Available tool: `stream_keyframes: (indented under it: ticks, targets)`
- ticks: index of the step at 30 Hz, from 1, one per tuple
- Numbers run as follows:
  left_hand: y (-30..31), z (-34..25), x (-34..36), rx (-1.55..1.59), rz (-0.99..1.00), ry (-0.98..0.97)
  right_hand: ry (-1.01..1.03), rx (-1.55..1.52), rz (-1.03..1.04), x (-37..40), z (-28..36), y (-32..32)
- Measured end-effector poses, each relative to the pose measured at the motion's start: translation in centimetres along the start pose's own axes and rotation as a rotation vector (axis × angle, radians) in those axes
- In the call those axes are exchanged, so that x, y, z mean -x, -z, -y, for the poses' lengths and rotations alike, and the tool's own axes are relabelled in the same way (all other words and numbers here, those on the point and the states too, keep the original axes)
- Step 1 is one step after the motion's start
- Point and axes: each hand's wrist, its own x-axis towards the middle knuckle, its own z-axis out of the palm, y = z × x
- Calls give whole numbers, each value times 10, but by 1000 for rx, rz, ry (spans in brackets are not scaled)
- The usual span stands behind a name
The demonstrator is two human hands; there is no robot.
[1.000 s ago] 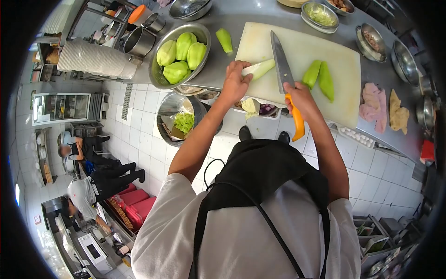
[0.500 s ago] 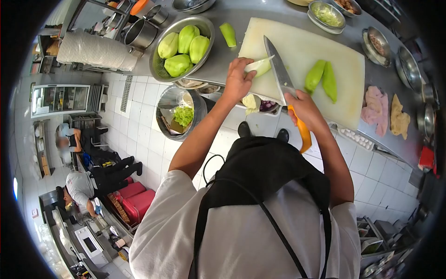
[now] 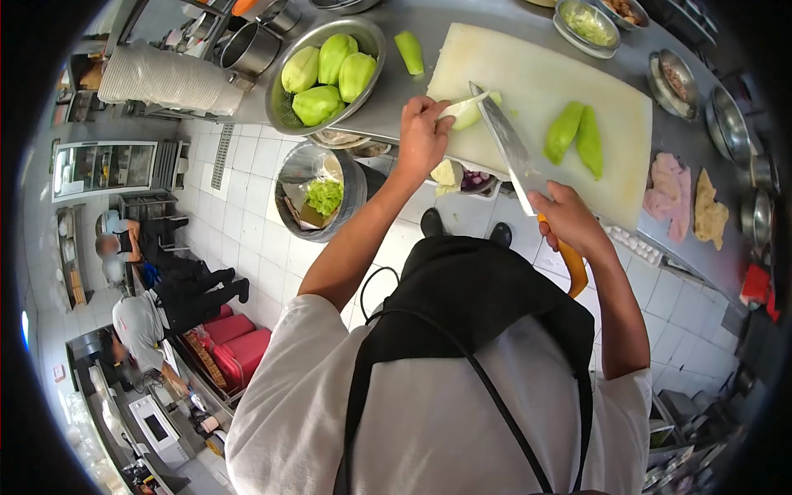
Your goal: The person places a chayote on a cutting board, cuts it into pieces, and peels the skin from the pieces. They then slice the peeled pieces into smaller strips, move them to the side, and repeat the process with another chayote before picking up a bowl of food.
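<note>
My left hand (image 3: 422,136) holds a pale green chayote piece (image 3: 467,110) down at the near left edge of the white cutting board (image 3: 540,74). My right hand (image 3: 568,219) grips the orange handle of a large knife (image 3: 511,148); the blade angles up to the piece under my left fingers. Two more green pieces (image 3: 577,132) lie on the board to the right. Another piece (image 3: 409,51) rests on the steel counter beside a metal bowl (image 3: 367,41) of whole peeled chayotes (image 3: 323,76).
A bin (image 3: 318,198) with green scraps stands on the tiled floor below the counter. Raw meat slices (image 3: 683,194) and several small metal bowls (image 3: 722,107) lie to the right. A pot (image 3: 249,49) and stacked plates (image 3: 165,78) are at left. Two other people (image 3: 153,289) work far left.
My right hand has pulled back toward me with the knife, the blade now slanting more. My left hand kept hold of the chayote piece near the board's edge.
</note>
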Motion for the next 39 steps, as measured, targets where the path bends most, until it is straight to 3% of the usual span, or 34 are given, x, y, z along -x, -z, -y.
stream_keyframes:
  ticks: [12,39]
  targets:
    - [5,-1,-7,70,-16,65,-9,74,44,0,5,6]
    - [5,-8,-3,42,-10,-46,-137,144,124,18,25,10]
